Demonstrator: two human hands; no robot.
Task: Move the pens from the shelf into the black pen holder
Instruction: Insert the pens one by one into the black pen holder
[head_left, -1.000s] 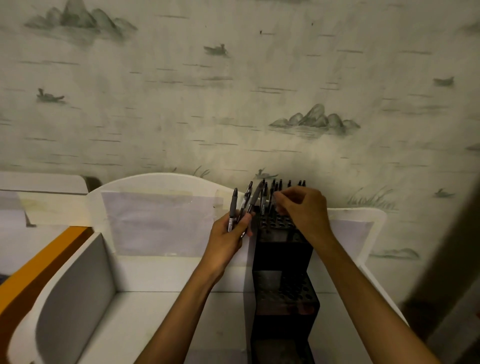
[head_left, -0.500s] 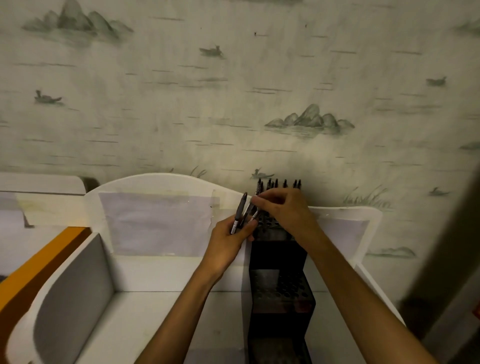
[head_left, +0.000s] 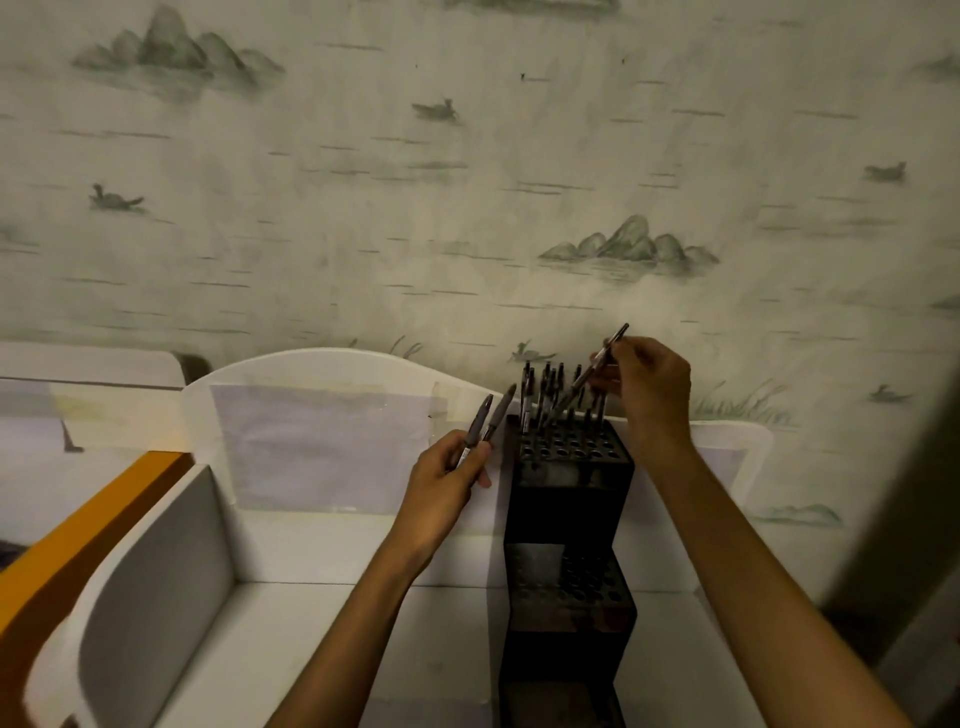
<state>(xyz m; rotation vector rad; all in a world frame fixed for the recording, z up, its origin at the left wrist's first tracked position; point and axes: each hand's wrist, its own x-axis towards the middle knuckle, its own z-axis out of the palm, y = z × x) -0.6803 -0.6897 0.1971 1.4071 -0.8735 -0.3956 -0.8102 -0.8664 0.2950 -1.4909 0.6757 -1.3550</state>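
Both forearms enter from the bottom edge, cut off below the elbow. White shelf (head_left: 311, 649) carries a stepped black pen holder (head_left: 569, 499) toward its right end; the holder's lowest tier runs out of frame, and the dim light blurs its holes. Left hand (head_left: 447, 488), just left of the top tier, fingers curled round two pens (head_left: 485, 421), tips up and leaning right. Right hand (head_left: 649, 387), above the holder's back edge, pinches one pen (head_left: 597, 364); long axis slanted, upper end right, lower end among the standing pens (head_left: 545, 389) in the rear rows. Exact hole unclear.
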